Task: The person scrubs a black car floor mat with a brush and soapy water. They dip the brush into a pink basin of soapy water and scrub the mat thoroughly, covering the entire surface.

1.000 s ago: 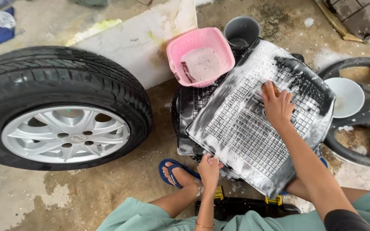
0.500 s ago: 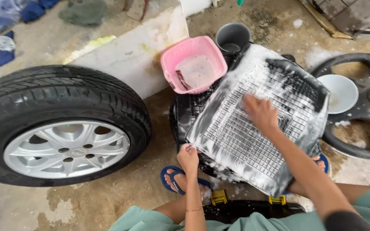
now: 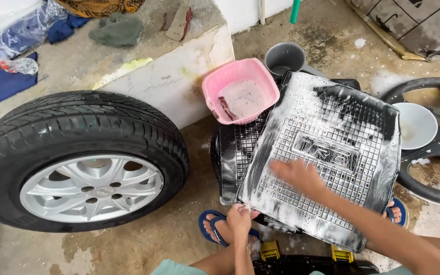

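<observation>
Fingers of the right hand: spread flat, palm down, pressed on the soapy car floor mat; blurred, gripping nothing that can be made out. Fingers of the left hand: closed, pinching the mat's near corner, apparently to steady it under the pressing hand. Mat: black rubber, grid-patterned, raised emblem at centre, white with suds over most of its face; lies tilted across a second black mat, which keeps it off the wet concrete floor. Feet: blue sandals, one beside the left hand, the other showing at the mat's right edge. Pink basket-style tub: touching the mat's upper left edge, within arm's reach; holds foamy water and a dark item, kind not legible. Grey bucket: just behind the pink tub; contents mostly hidden. White bowl: set in an opening of a black wheel cover lying flat right of the mat; holds a trace of cloudy water. Car wheel: black tyre on silver alloy rim, lying flat, well left of the mat. Low white step: behind the wheel and tub. Cloths, blue and grey-green: on the floor at far upper left.
</observation>
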